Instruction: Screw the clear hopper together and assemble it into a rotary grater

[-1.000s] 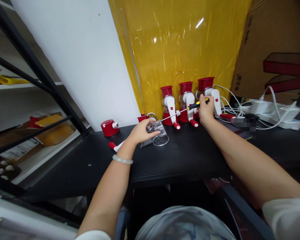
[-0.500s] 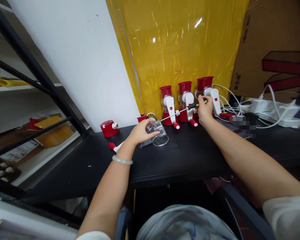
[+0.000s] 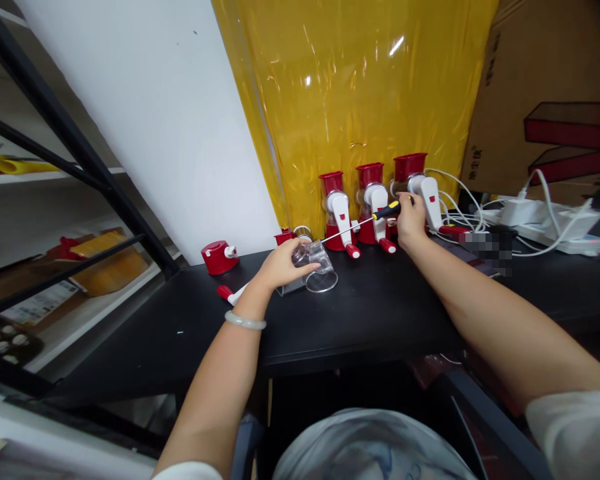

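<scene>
Clear housing [image 3: 319, 272]: laid on its side on the black table [image 3: 370, 320], wide mouth turned forward.
Left hand [image 3: 280, 263]: closed over the top of the clear housing, fingers curled round it, pressing it down.
Right hand [image 3: 411, 223]: closed round the yellow-and-black grip of the screwdriver [image 3: 353, 230], up and to the right of the clear housing.
Screwdriver line: the shaft is slanted down and left to the rear of the clear housing. The tip is hidden, so its seating cannot be told.
Step in hand, as judged: a screw at the rear of the clear housing is apparently being worked.
Good practice, as judged: the clear housing should be pinned flat so that it is not rolled, the shaft kept in line with the screw, the push given along the shaft, and the turning force kept light, since clear plastic is likely to crack.
Behind the clear housing: three red-and-white grinders [image 3: 373, 203] are stood in a row, with a small red part [image 3: 284, 237] just behind it.
Obstruction, as judged: the grinders' cranks are close to the right hand and could be knocked.
Left of the clear housing: a red cap [image 3: 219, 257] and a white handle [image 3: 231, 293].
Right of the clear housing: white cables [image 3: 460, 213] and a power strip [image 3: 555, 233], well apart.
</scene>
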`<state>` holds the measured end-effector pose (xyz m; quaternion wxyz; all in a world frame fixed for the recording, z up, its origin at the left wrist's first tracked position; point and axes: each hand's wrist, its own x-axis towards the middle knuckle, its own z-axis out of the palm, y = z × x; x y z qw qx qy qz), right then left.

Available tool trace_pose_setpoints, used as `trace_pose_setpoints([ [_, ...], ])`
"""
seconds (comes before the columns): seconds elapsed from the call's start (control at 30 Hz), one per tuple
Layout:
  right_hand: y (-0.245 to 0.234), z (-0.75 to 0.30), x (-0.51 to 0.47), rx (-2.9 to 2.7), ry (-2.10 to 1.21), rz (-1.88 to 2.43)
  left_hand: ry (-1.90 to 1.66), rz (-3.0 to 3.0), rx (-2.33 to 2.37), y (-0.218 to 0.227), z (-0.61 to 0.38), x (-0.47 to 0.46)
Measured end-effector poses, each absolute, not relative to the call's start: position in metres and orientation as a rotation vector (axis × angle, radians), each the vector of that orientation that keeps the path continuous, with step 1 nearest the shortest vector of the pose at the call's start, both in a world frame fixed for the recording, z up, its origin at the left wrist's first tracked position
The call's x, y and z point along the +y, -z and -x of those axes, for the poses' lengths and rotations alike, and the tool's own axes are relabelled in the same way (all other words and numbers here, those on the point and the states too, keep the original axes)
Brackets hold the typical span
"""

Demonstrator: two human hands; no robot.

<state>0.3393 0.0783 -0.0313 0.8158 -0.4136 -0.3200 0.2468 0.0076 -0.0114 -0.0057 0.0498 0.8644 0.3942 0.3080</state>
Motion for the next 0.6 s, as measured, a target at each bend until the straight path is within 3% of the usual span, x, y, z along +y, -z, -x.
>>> trace_pose_setpoints([
  [0.6,0.0291,-0.3391,0.0743,-0.662,-0.509,0.888,-0.923,-2.633,1.202,0.0045,-0.0087,-0.0136],
])
